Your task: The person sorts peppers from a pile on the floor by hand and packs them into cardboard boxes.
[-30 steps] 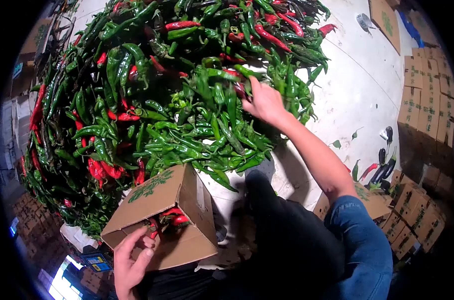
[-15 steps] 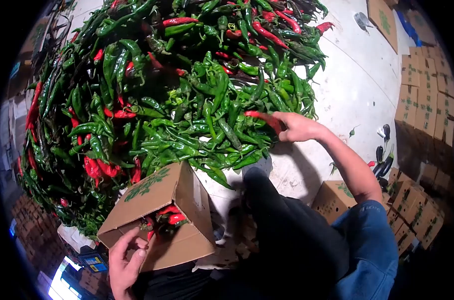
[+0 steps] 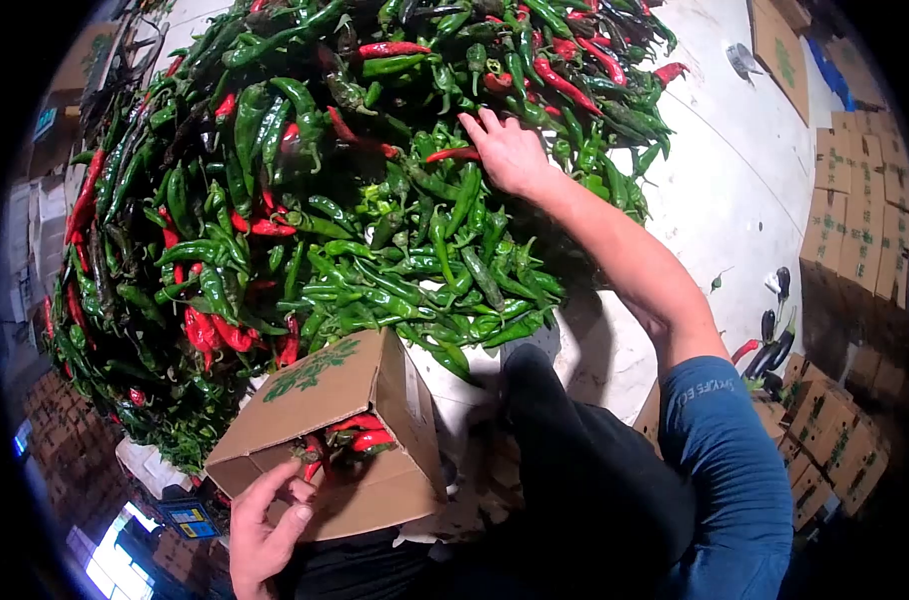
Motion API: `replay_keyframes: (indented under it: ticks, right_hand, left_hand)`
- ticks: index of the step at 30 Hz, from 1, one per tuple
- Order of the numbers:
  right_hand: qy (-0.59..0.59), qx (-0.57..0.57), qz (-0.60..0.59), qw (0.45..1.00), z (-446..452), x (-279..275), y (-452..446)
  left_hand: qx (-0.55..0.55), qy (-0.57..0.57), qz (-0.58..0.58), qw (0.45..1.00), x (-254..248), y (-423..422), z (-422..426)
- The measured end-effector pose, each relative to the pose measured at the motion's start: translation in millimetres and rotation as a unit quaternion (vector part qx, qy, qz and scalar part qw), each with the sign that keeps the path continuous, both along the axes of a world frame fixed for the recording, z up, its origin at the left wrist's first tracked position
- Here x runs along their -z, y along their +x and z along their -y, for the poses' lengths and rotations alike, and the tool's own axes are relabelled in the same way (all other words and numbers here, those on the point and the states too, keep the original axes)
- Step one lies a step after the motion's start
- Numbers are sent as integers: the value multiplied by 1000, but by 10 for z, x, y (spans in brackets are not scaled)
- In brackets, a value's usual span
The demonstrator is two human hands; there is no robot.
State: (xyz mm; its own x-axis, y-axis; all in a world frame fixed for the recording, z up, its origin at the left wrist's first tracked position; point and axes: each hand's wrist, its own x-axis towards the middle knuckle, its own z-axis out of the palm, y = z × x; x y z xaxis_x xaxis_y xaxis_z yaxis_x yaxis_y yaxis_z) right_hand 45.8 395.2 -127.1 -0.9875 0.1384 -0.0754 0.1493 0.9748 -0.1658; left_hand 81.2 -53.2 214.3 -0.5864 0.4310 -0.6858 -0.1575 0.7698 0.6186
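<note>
Over the large pile of green and red peppers (image 3: 395,285), my right hand (image 3: 510,155) has its index and middle fingers stretched forward. A red pepper (image 3: 453,155) sticks out from under its palm side; the grip itself is hidden. My left hand (image 3: 273,520) is at the mouth of a tilted cardboard box (image 3: 300,405), fingers curved and thumb apart. Its fingertips are beside the stem end of red peppers (image 3: 360,432) lying inside the box.
Stacked cartons (image 3: 855,220) stand at the right, with more at the lower right (image 3: 825,430). Several dark eggplants (image 3: 775,350) and a red pepper lie on the pale floor (image 3: 720,170). A flat cardboard piece (image 3: 780,55) is at the upper right. My dark-clothed leg (image 3: 575,440) is below the pile.
My right hand has moved from the pile's right edge up and left over the peppers, its front fingers now extended. My left hand stays by the box opening. The view has shifted slightly.
</note>
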Motion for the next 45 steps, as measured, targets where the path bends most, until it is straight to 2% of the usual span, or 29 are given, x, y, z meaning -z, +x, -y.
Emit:
replay_keyframes:
  ticks: [3,8,12,15,17,21,23,26,29,30,31,32,33,35,36,37,39,40,41,43,45]
  right_hand:
    - [54,-39,16,998,26,-7,-19]
    - [24,-53,-6,998,-25,36,-63]
    - [62,-3,52,997,111,127,-272]
    - [118,14,-5,993,163,123,-270]
    - [120,49,20,991,151,94,-240]
    - [87,180,-14,980,174,267,-180]
    - [105,147,16,983,125,262,-207]
    - [85,109,-1,990,-7,279,-210]
    - [30,87,45,995,-110,49,7]
    - [-65,101,100,988,-222,-213,9]
    - [-180,120,9,976,-341,-207,119]
    - [-379,114,1,918,-478,-326,194]
    - [-561,106,-10,821,-631,-441,277]
    - [-616,152,-17,772,-990,-377,492]
    - [-676,199,-65,707,-931,-520,614]
    - [-744,159,-35,648,-930,-646,652]
    - [-857,135,-33,497,-957,-510,770]
    - [-867,110,-31,484,-885,-583,765]
    - [-855,109,-66,503,-777,-663,794]
    - [-868,104,-35,484,-673,-737,796]
    - [-882,15,-45,470,-520,-611,671]
  left_hand:
    - [-13,-3,6,1000,20,-19,12]
    - [-23,-14,32,999,-26,12,-104]
    - [41,-8,24,999,-13,-15,-176]
    - [16,-13,9,1000,26,-29,-142]
    - [-18,-5,15,1000,64,-24,-78]
    - [-55,-15,24,998,60,3,-63]
    - [-55,-19,25,998,71,16,-43]
    - [-22,-42,13,999,98,11,0]
    - [-24,-52,9,998,74,7,26]
    - [-28,-42,0,999,48,-3,-16]
    - [-32,-42,-11,999,40,3,-23]
    - [-36,-41,-13,998,28,10,-34]
    - [-37,-38,-16,998,25,10,-53]
    - [-35,-39,-5,999,41,19,-47]
    - [-34,-39,1,999,58,24,-49]
    - [-18,-36,-5,999,80,28,-67]
    - [13,-35,-19,999,109,39,-106]
    - [18,-39,-16,999,112,44,-141]
    - [22,-46,-14,999,108,48,-183]
    - [19,-58,-9,998,100,67,-225]
    - [4,-71,-3,997,127,97,-234]
